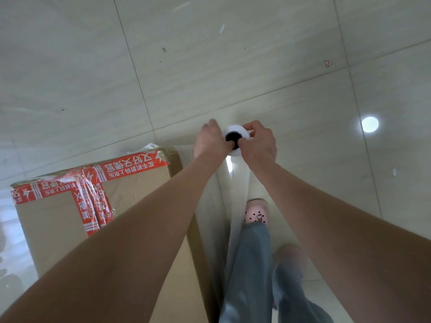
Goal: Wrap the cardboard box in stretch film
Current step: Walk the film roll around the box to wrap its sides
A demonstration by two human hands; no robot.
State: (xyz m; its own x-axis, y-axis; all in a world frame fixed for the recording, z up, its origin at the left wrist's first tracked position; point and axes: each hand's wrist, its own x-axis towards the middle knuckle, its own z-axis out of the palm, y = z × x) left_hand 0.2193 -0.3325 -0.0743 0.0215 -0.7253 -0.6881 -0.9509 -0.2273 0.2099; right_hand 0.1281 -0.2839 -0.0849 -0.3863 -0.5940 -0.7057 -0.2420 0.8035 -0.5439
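Left hand (208,142): I grip the top end of the stretch film roll (235,131) from its left side, fingers curled over the rim and my thumb at the dark core hole.
Right hand (261,145): I grip the same end from the right, fingers curled round the white rim, one fingertip at the edge of the core.
Roll: it stands on end below my hands, so I look straight down onto its round top; its long body runs down toward my feet.
Cardboard box (56,224): it sits on the floor (233,66) to my lower left, just beside the roll and partly under my left forearm.
Film (154,146): a clear, crinkled layer shows over the box's far corner and across part of its top; a glossy sheet also lies along the box's right side next to the roll.
Red tape (130,167): printed strips cross the box top along the far edge and down the middle seam, shiny under the film.
Feet: one pink shoe (256,212) with dark dots shows beside the roll, below grey-blue trousers (249,264).
Floor: pale glossy tiles with thin joints, a round light spot (370,124) to the right.
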